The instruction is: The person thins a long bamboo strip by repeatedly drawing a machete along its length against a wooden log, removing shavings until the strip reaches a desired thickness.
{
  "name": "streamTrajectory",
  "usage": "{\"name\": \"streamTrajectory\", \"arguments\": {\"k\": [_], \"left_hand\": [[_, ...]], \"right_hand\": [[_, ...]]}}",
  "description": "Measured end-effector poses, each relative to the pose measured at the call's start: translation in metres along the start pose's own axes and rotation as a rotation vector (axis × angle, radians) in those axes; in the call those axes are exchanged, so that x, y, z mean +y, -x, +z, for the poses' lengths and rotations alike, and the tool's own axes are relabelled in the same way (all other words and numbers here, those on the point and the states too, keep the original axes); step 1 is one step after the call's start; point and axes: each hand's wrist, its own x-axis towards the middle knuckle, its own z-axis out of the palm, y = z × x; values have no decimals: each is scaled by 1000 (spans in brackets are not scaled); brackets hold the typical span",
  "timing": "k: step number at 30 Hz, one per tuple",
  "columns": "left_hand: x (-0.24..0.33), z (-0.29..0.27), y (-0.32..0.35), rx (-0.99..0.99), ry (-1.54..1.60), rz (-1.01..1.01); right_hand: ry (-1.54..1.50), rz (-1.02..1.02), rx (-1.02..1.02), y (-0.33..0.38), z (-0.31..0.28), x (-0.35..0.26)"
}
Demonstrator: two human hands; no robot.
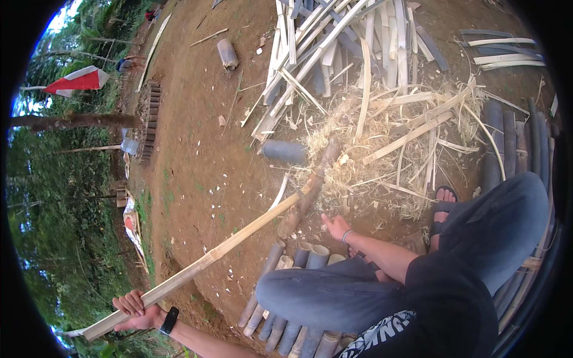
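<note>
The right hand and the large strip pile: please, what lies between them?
In the head view, a heap of pale shavings lies between the right hand and the strip pile, with a brown log along its left side.

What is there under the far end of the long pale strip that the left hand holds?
Under that end of the strip, a brown log lies on the soil, shavings beside it. The strip covers part of the log; that surface cannot be seen.
</note>
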Motion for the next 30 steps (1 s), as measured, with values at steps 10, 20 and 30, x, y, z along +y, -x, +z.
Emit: {"name": "streamTrajectory", "arguments": {"k": [10, 20, 30], "left_hand": [[-5, 7, -5, 5, -18, -9], [-1, 1, -13, 56, -107, -25], [3, -3, -16, 100, -125, -38]], "right_hand": [[-52, 103, 75, -2, 5, 8], [-105, 140, 83, 25, 4, -20], [-61, 22, 60, 41, 23, -47]]}}
